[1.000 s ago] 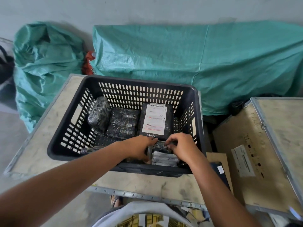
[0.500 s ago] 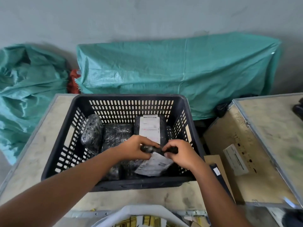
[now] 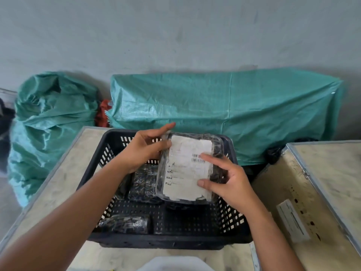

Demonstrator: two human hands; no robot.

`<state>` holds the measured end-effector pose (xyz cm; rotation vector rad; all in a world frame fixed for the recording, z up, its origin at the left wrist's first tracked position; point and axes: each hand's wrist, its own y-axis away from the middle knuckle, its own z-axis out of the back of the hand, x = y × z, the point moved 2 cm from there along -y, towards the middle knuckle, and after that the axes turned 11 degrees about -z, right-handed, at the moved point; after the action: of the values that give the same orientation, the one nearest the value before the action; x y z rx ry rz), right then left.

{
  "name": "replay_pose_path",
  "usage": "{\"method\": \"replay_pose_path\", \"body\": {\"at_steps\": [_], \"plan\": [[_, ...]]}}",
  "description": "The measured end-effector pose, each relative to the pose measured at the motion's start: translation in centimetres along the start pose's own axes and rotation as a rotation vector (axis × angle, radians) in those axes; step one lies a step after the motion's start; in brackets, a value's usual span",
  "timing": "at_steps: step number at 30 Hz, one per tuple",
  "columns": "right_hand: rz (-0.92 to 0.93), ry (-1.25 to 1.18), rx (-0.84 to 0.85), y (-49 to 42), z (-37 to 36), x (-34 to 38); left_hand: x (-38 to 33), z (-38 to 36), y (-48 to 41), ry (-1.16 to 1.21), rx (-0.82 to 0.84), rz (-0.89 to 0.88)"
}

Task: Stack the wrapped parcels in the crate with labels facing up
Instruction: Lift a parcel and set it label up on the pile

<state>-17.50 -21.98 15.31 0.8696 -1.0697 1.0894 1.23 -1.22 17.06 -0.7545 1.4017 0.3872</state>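
crate point(image 3: 97, 165) on pale table point(image 3: 58, 173) | green tarp point(image 3: 224, 114) | grey wall point(image 3: 175, 36)

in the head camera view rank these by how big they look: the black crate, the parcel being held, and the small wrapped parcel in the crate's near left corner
1. Black crate
2. Held parcel, raised nearer the camera, so it may look oversized
3. Near-left parcel

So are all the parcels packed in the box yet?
Not yet. Some wrapped parcels already lie in the black crate, though no labels show on them. Right now the left hand and right hand hold a labelled parcel above the crate, label up. It has yet to be set down.
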Motion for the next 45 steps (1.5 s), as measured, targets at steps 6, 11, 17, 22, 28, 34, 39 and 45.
{"method": "replay_pose_path", "body": {"at_steps": [6, 11, 17, 22, 28, 34, 39, 45], "plan": [[-0.110, -0.247, 0.011, -2.8, 1.1, -1.2, 2.0, -1.1, 0.5, -0.087, 0.013, -0.004], [-0.265, -0.304, -0.006, -5.6, -0.1, -4.6, 6.2, -1.8, 1.9, -0.161, 0.150, 0.204], [-0.363, -0.162, -0.037, -8.2, -2.3, -8.2, 10.7, -3.0, 1.7, -0.209, -0.012, 0.312], [-0.465, -0.114, -0.034, -9.3, -3.6, -10.7, 13.3, -3.8, 1.6, -0.411, 0.017, 0.365], [-0.529, 0.071, -0.038, -9.6, -4.2, -12.3, 14.8, -4.4, 1.4, -0.647, 0.363, 0.459], [-0.584, 0.098, 0.015, -9.7, -4.1, -12.5, 15.8, -3.7, 0.7, -0.643, 0.396, 0.456], [-0.620, 0.082, 0.021, -9.8, -4.1, -12.8, 16.8, -3.1, 0.7, -0.623, 0.400, 0.464], [-0.613, 0.063, 0.009, -9.7, -4.0, -12.8, 16.6, -3.6, 0.7, -0.629, 0.355, 0.450]]}}
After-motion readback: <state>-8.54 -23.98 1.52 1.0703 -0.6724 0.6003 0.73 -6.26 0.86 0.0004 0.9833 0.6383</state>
